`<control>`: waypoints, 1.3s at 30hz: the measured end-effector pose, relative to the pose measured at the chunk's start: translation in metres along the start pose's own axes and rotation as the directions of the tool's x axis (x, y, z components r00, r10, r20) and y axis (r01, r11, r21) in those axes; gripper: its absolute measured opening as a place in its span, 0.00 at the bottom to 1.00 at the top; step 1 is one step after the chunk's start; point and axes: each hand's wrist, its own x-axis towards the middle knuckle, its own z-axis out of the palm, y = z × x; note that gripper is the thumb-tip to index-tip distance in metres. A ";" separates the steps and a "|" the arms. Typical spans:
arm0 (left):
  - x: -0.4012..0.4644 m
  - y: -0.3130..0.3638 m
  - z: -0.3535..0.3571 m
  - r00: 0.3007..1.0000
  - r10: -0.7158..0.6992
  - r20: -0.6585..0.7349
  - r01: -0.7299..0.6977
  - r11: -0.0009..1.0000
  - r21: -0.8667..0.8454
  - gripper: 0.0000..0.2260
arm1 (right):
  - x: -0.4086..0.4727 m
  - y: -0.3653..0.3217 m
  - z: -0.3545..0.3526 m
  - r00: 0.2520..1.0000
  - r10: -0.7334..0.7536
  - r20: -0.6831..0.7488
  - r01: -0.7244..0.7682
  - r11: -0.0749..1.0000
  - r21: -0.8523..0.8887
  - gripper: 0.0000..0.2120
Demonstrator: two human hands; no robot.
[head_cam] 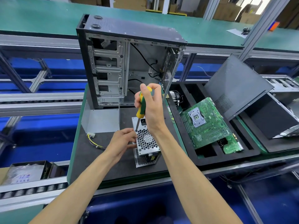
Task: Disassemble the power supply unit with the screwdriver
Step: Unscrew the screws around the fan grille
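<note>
The right hand grips the screwdriver in the middle of the frame; its shaft runs steeply down-left onto the power supply unit just below, whose left edge the left hand holds.

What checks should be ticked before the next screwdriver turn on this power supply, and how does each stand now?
1. Right hand grips the screwdriver handle: ok.
2. Tip seated in a screw on the power supply unit: cannot tell, the left hand's fingers crowd it.
3. Left hand steadies the unit: ok.
4. Shaft near upright: ok.
5. Unit sits flat on the mat: ok.
</note>
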 end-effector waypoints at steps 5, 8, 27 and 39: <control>-0.001 -0.001 0.000 1.000 -0.005 0.020 0.005 1.000 -0.004 0.09 | 0.005 -0.002 -0.005 1.000 0.015 0.004 -0.015 0.999 -0.045 0.16; -0.001 0.000 0.002 1.000 0.002 0.015 -0.002 1.000 -0.010 0.06 | 0.007 -0.003 -0.004 0.998 0.056 -0.005 -0.055 0.996 0.074 0.14; -0.004 -0.006 -0.001 0.836 0.547 -0.046 -0.424 0.697 0.579 0.09 | 0.004 0.000 -0.013 0.997 0.012 -0.074 -0.011 1.000 0.020 0.14; 0.000 0.004 0.000 0.853 0.522 -0.016 -0.392 0.659 0.642 0.07 | 0.002 0.004 -0.020 0.994 0.041 -0.105 -0.031 0.995 0.096 0.17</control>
